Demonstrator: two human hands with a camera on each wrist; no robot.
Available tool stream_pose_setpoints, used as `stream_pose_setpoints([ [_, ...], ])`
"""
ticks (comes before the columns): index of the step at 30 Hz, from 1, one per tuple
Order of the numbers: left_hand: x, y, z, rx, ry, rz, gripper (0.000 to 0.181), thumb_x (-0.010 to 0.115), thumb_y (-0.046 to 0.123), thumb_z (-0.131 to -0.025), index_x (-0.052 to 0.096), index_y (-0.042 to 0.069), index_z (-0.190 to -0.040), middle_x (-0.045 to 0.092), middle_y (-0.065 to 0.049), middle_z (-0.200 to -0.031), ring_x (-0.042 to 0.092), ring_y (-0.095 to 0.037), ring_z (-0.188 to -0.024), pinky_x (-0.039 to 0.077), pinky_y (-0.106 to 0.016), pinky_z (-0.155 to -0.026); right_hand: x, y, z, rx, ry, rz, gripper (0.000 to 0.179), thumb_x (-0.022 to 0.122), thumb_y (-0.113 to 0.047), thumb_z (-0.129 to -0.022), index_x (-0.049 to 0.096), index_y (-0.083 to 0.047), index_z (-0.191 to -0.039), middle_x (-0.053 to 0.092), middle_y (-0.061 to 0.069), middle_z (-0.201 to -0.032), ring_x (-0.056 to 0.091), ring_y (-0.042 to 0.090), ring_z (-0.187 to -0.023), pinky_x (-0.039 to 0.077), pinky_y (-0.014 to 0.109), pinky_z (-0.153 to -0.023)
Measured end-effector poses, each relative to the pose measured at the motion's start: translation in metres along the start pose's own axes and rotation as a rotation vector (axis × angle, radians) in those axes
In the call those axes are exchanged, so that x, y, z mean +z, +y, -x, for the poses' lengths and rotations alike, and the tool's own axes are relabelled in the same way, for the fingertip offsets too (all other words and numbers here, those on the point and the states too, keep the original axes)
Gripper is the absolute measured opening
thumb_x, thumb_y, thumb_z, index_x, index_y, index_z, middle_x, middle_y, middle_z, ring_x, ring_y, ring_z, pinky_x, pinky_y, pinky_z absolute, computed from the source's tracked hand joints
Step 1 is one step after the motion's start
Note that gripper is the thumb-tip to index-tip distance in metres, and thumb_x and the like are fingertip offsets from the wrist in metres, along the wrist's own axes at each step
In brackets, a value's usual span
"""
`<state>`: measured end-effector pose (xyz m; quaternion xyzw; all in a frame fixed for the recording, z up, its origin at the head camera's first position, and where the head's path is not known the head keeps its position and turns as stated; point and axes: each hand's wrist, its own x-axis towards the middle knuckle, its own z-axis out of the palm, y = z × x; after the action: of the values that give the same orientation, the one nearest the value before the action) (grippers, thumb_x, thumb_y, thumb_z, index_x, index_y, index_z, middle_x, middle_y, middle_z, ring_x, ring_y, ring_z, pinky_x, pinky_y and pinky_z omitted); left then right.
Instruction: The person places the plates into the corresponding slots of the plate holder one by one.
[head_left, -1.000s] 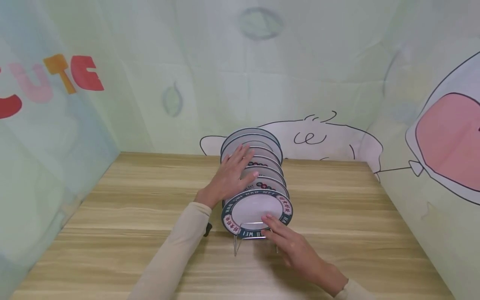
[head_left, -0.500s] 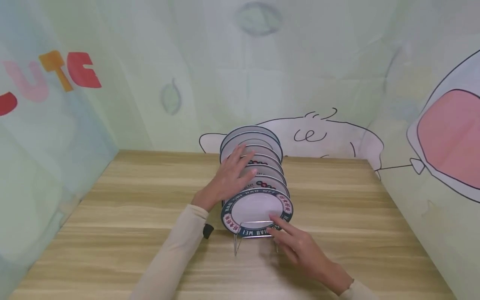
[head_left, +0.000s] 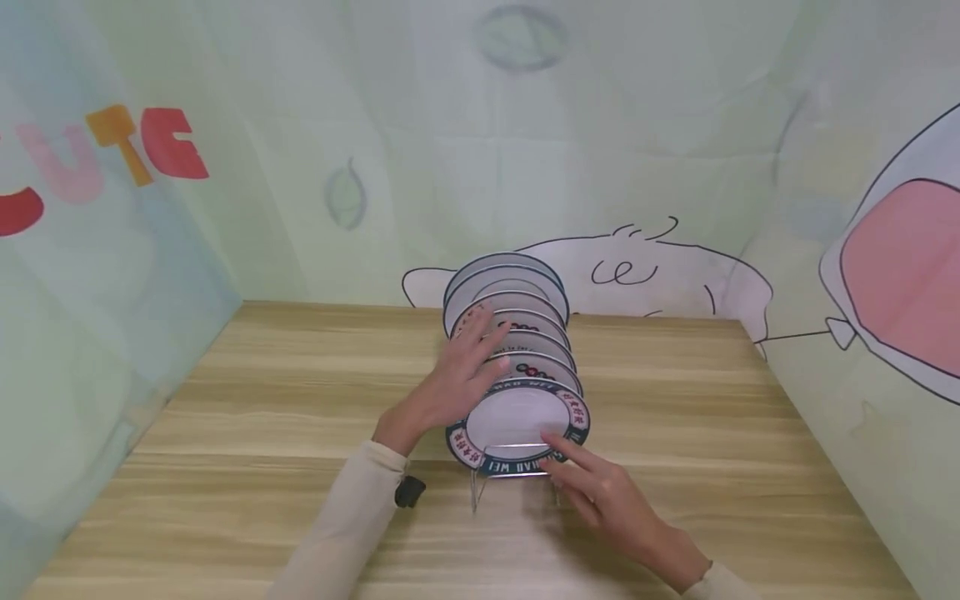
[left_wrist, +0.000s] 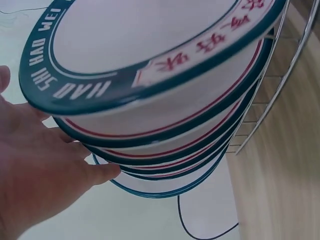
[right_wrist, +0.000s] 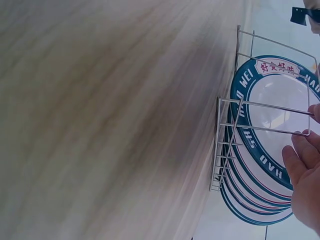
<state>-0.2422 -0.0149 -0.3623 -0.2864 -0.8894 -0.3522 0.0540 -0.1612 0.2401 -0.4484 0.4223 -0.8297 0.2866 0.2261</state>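
Note:
Several round white plates with dark green rims (head_left: pixel 517 417) stand on edge in a row in a metal wire rack (head_left: pixel 475 492). The front plate carries lettering and red characters on its rim. My left hand (head_left: pixel 461 375) lies along the upper left rims of the plates, its fingers straight and spread. In the left wrist view its fingertips (left_wrist: pixel 107 172) are right at the rims. My right hand (head_left: pixel 611 500) is at the front right of the rack, fingers extended over the front wire loop (right_wrist: pixel 270 106) and the front plate's lower right.
The rack stands on a wood-grain table (head_left: pixel 300 417). Behind it hangs a pale green printed cloth (head_left: pixel 435 167) with cartoon drawings, which also covers both sides. A black object (head_left: pixel 409 492) sits by my left sleeve (head_left: pixel 337 517).
My left hand has shifted slightly toward me along the plates, and its wrist has dropped a little. My right hand has moved slightly right along the rack's front. The plates stay in place.

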Motion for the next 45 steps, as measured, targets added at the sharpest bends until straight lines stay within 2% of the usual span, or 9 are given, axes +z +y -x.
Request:
stream_pose_setpoints([
  [4,0.006,0.001,0.003,0.003,0.023,0.025,0.058,0.042,0.032,-0.104,0.033,0.006,-0.155,0.014,-0.018,-0.168,0.003,-0.039,-0.156,0.005,-0.067,-0.122,0.002,0.001,0.001,0.001,0.01,-0.004,0.02,0.063,-0.01,-0.097,0.075,-0.007,-0.113,0.064,0.015,-0.136,0.071,0.03,-0.109,0.048,0.02,-0.101],
  [10,0.015,0.0,0.004,0.025,0.091,-0.001,0.058,0.045,0.031,-0.102,0.036,0.004,-0.154,0.018,-0.02,-0.166,0.006,-0.042,-0.155,0.009,-0.068,-0.121,0.004,0.002,0.002,0.011,0.017,-0.004,0.028,0.053,-0.022,-0.104,0.076,-0.008,-0.112,0.064,0.015,-0.136,0.072,0.03,-0.107,0.049,0.019,-0.099],
  [13,0.019,0.0,0.005,0.021,0.118,-0.006,0.059,0.044,0.032,-0.102,0.036,0.005,-0.154,0.018,-0.019,-0.166,0.007,-0.04,-0.156,0.009,-0.067,-0.121,0.005,0.002,0.002,0.01,0.024,-0.009,0.027,0.053,-0.02,-0.103,0.076,-0.008,-0.111,0.065,0.015,-0.135,0.072,0.03,-0.106,0.049,0.018,-0.098],
  [16,0.021,-0.001,0.005,0.019,0.133,-0.009,0.059,0.043,0.033,-0.102,0.036,0.006,-0.154,0.019,-0.018,-0.167,0.007,-0.039,-0.156,0.009,-0.066,-0.122,0.006,0.002,0.002,0.013,0.029,-0.016,0.019,0.063,-0.007,-0.096,0.076,-0.007,-0.111,0.065,0.016,-0.134,0.073,0.031,-0.105,0.049,0.017,-0.098],
  [19,0.022,-0.001,0.006,0.013,0.142,-0.008,0.059,0.043,0.033,-0.102,0.036,0.008,-0.154,0.019,-0.016,-0.167,0.007,-0.038,-0.156,0.009,-0.065,-0.123,0.007,0.001,0.002,0.022,0.027,-0.021,0.029,0.07,0.005,-0.084,0.076,-0.006,-0.111,0.065,0.017,-0.134,0.073,0.031,-0.105,0.049,0.017,-0.097],
  [25,0.024,-0.002,0.005,0.004,0.158,-0.01,0.059,0.043,0.033,-0.102,0.037,0.008,-0.154,0.021,-0.015,-0.167,0.009,-0.037,-0.156,0.01,-0.065,-0.123,0.008,0.0,0.001,0.038,0.032,-0.024,0.038,0.071,0.012,-0.076,0.076,-0.005,-0.11,0.065,0.018,-0.133,0.072,0.032,-0.106,0.05,0.019,-0.096],
  [40,0.021,-0.01,-0.002,0.01,0.168,-0.019,0.059,0.043,0.034,-0.101,0.038,0.009,-0.154,0.023,-0.015,-0.166,0.011,-0.037,-0.156,0.011,-0.063,-0.123,0.015,0.006,-0.005,-0.005,0.106,-0.065,0.025,0.067,0.007,-0.085,0.076,-0.001,-0.106,0.066,0.025,-0.128,0.071,0.036,-0.106,0.048,0.017,-0.099],
  [42,0.02,-0.011,-0.003,0.012,0.166,-0.014,0.059,0.044,0.033,-0.101,0.038,0.009,-0.154,0.024,-0.016,-0.166,0.011,-0.038,-0.156,0.011,-0.063,-0.123,0.016,0.007,-0.006,-0.004,0.111,-0.063,0.017,0.065,-0.002,-0.093,0.076,-0.001,-0.105,0.066,0.025,-0.128,0.071,0.036,-0.106,0.047,0.019,-0.1],
  [45,0.02,-0.012,-0.004,0.013,0.162,-0.006,0.059,0.044,0.032,-0.101,0.038,0.008,-0.154,0.024,-0.016,-0.166,0.011,-0.039,-0.155,0.011,-0.064,-0.123,0.016,0.008,-0.008,0.007,0.108,-0.063,0.017,0.066,0.0,-0.091,0.077,-0.001,-0.105,0.066,0.025,-0.127,0.071,0.036,-0.106,0.048,0.02,-0.099],
])
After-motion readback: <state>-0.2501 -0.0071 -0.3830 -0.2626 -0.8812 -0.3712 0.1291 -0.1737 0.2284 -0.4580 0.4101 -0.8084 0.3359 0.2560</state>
